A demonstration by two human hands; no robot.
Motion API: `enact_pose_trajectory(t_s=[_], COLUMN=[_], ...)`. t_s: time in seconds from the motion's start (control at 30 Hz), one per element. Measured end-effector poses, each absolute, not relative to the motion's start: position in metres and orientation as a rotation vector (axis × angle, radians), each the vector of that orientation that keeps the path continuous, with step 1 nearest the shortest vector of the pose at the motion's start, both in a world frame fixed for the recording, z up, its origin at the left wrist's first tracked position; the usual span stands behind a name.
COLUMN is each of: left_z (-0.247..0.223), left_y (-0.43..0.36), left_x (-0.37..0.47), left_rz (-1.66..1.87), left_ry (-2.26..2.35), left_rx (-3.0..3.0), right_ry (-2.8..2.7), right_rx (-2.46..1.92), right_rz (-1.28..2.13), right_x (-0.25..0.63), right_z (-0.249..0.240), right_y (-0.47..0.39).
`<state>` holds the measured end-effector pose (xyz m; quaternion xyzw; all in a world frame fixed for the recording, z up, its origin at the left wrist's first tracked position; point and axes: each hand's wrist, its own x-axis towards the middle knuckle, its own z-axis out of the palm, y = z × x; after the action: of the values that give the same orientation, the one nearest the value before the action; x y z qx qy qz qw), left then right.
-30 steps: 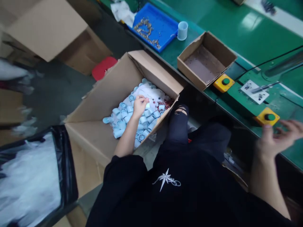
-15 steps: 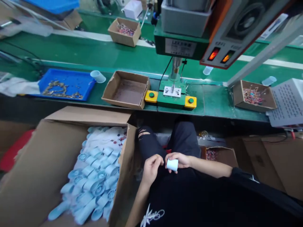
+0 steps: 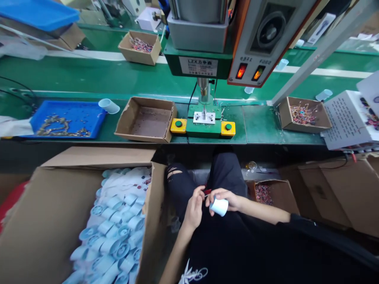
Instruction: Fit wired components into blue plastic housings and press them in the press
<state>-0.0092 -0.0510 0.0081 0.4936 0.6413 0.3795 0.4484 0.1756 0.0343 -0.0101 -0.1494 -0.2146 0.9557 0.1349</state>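
My right hand (image 3: 229,198) is wrapped round a pale blue plastic cup (image 3: 219,207), held tilted over my lap. Close beside it on the left, my left hand (image 3: 194,208) has its fingers drawn together in a pinch. A small light sliver shows at those fingertips, too small to name. Left of my legs, a large cardboard box (image 3: 158,185) holds many more pale blue cups (image 3: 114,227). Straight ahead on the bench stands a press machine (image 3: 197,63) with a white metal fixture (image 3: 204,118) under its ram.
Yellow button boxes (image 3: 179,126) flank the press. Along the bench lie a blue tray (image 3: 68,108) with small metal parts, a shallow cardboard box (image 3: 151,118) and a carton of wires (image 3: 308,114). Another carton of wires (image 3: 286,193) sits low at my right.
My view has shifted slightly, bringing the bench lower in frame and moving things left. The left fingers are now more extended and nearer the cup. The cup has tilted in my right hand.
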Motion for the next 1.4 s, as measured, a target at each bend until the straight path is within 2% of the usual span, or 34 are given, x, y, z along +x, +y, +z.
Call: enact_pose_trajectory(t_s=[0.2, 0.37, 0.57, 0.77, 1.4], left_z=[0.020, 0.022, 0.064, 0.090, 0.096], left_y=[-0.045, -0.044, -0.051, -0.057, -0.052], left_x=[-0.026, -0.047, -0.059, -0.051, -0.029], left_rz=[0.816, 1.046, 1.220, 1.400, 1.221], left_ry=[1.398, 1.535, 1.678, 1.574, 1.658], left_rx=[1.195, 1.135, 1.355, 1.656, 2.037], right_ry=[-0.739, -1.100, -1.833, -2.102, -2.153], right_rx=[-0.242, -0.319, -0.650, -0.490, -0.383], right_rz=[2.825, 2.768, 1.884, 1.381, 1.075], right_x=[0.178, 0.181, 0.181, 0.168, 0.162], right_z=[0.006, 0.024, 0.059, 0.064, 0.059], right_y=[0.074, 0.099, 0.107, 0.102, 0.096])
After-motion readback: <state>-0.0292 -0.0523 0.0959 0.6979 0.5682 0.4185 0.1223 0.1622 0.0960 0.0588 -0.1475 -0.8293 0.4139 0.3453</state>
